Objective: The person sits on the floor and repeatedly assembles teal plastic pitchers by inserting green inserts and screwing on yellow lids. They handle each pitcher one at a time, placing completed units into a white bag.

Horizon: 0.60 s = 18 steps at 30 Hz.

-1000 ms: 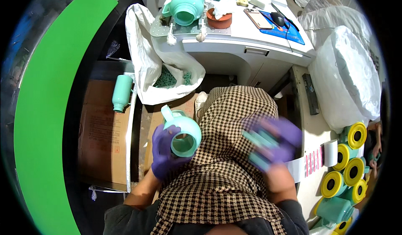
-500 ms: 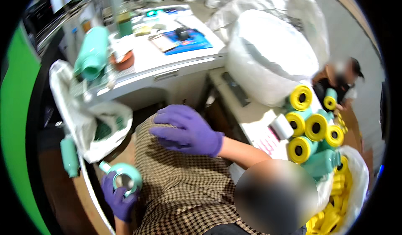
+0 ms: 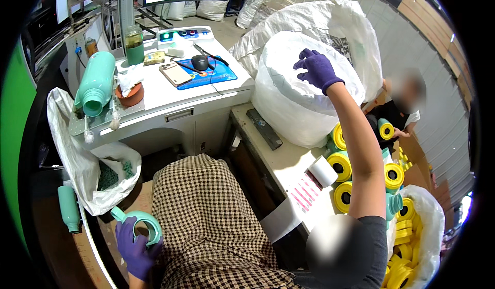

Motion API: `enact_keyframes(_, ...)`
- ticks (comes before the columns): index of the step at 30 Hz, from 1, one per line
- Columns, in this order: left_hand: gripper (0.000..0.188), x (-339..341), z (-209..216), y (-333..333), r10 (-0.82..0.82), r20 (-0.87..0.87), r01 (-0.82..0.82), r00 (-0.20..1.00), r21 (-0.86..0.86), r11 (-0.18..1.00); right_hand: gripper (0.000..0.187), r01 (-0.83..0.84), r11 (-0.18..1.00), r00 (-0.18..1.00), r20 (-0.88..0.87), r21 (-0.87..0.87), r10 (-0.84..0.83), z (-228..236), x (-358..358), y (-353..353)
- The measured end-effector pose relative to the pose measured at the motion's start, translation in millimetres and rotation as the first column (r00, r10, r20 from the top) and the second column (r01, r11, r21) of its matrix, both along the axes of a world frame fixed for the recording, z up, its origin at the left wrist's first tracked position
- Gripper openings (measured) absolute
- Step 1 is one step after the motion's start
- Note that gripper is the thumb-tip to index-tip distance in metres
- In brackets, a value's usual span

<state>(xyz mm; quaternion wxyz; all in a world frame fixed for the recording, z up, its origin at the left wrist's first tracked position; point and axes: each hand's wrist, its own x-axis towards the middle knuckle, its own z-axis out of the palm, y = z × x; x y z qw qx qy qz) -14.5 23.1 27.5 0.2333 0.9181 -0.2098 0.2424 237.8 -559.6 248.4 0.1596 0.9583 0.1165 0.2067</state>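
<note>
My left hand (image 3: 132, 249), in a purple glove at the lower left, is closed on a mint-green hollow plastic part (image 3: 150, 220) with a wide round opening and a short stub. Its exact kind I cannot make out. Stretched out to the far right, my right hand (image 3: 317, 71), also gloved in purple, has its fingers apart and holds nothing. It hovers over the mouth of a large white bag (image 3: 289, 111). Whether it touches the bag's lining I cannot tell. A checked cloth (image 3: 206, 206) covers my lap, close beside the left hand.
A mint-green bottle (image 3: 98, 78), phone (image 3: 175, 74) and mouse (image 3: 199, 62) lie on the white desk (image 3: 227, 90). Scraps fill a white sack (image 3: 85, 175) at left. Yellow-ended cylinders (image 3: 340, 165) and a bag of yellow parts (image 3: 435, 222) stand right, near another person (image 3: 384, 108).
My right hand has moved from above my lap up and right, over the large white bag. My left hand keeps its hold on the mint-green part. The view has shifted.
</note>
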Motion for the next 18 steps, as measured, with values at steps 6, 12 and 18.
enact_keyframes(6, 0.043, 2, -3, 5, -0.054, 0.089, 0.054, 0.995, 0.007, 0.999, 0.007, -0.096, 0.944, 0.877, 0.423, -0.316, 0.230, -9, 24, -70)
enact_keyframes(12, 0.054, -6, -4, 21, 0.126, 0.069, -0.112, 0.990, -0.178, 0.978, 0.011, -0.516, 0.402, 0.855, 0.428, 0.756, 0.292, -58, -104, 150)
enact_keyframes(18, 0.066, 13, 28, 8, -0.002, -0.108, -0.028, 0.994, -0.278, 0.960, 0.016, -0.130, -0.074, 0.515, 0.131, 0.989, 0.847, -167, -203, 348)
